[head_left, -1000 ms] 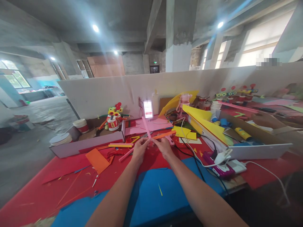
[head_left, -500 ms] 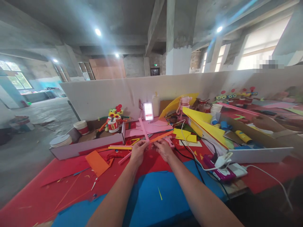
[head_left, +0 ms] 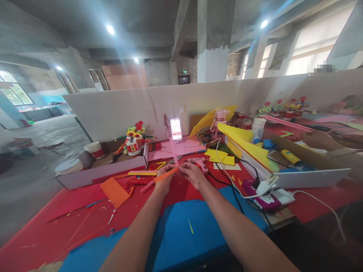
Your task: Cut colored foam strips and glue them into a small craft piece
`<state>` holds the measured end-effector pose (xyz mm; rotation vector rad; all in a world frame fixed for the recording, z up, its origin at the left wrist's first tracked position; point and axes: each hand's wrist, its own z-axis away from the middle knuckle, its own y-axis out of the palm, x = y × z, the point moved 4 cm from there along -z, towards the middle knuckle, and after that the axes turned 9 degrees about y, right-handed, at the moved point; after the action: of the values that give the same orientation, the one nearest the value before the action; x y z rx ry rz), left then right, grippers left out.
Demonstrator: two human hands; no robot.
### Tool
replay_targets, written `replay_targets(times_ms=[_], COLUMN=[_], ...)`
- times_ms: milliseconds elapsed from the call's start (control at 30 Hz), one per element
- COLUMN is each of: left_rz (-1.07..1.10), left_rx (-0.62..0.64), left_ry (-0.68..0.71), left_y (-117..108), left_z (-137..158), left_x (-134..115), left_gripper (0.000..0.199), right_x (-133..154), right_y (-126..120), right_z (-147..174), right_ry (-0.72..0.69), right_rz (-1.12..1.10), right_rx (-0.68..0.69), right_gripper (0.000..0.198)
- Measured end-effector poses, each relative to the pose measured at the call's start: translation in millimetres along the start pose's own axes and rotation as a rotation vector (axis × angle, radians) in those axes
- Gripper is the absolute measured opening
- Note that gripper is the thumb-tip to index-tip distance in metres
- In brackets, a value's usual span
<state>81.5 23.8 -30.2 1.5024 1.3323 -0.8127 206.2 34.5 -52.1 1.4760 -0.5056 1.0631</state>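
An orange paper strip point(head_left: 166, 174) and a pink paper strip point(head_left: 173, 153) meet at one end between my hands, over the red-covered table. From that meeting point the pink strip points away from me, while the orange one lies leftward across the fingers of my left hand point(head_left: 163, 186). My left hand is closed on the strips from below, its fingertips partly hidden by the orange paper. My right hand point(head_left: 193, 174) pinches the joined end between thumb and fingers. Just behind my right hand lies a pink glue gun point(head_left: 202, 164).
On the left, a shallow box point(head_left: 104, 173) holds a paper-cup robot figure point(head_left: 133, 146). Orange card point(head_left: 115, 192) and scraps lie nearby. At right are a box point(head_left: 314, 179) of paper tubes, a purple power strip point(head_left: 259, 196) and cables. Blue sheet point(head_left: 181, 234) covers the front.
The orange strip has swung from pointing right, over my right hand, to lying left across my left hand. The pink strip now stands more directly away from me. The view has shifted slightly.
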Motion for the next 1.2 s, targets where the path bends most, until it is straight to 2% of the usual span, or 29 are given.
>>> replay_targets(times_ms=[333, 467, 567, 667, 933, 1200], left_rz=[-0.012, -0.062, -0.039, 0.017, -0.117, -0.063], left_rx=[-0.003, -0.079, -0.032, 0.045, -0.069, -0.026], left_ry=[-0.001, -0.034, -0.072, -0.067, -0.042, -0.051], left_y=[-4.2, -8.6, -4.7, 3.0, -2.4, 0.9], left_z=[-2.3, -3.5, -2.5, 0.6, 0.5, 1.0], left_x=[4.3, 6.0, 5.2, 1.1, -0.3, 0.7], left_gripper=[0.018, 0.019, 0.023, 0.028, 0.033, 0.031], right_x=[3.6, 9.3, 11.3, 11.0, 5.0, 2.7], right_y=[-1.2, -2.1, -5.0, -4.9, 4.0, -2.6], right_z=[-1.5, -0.9, -0.7, -0.4, 0.6, -2.8], right_ry=[-0.081, -0.125, -0.142, -0.165, -0.073, -0.086], right_rz=[0.127, 0.124, 0.084, 0.097, 0.058, 0.045], right_rx=[-0.093, -0.144, -0.173, -0.160, -0.053, -0.105], right_gripper=[0.034, 0.035, 0.038, 0.037, 0.038, 0.035])
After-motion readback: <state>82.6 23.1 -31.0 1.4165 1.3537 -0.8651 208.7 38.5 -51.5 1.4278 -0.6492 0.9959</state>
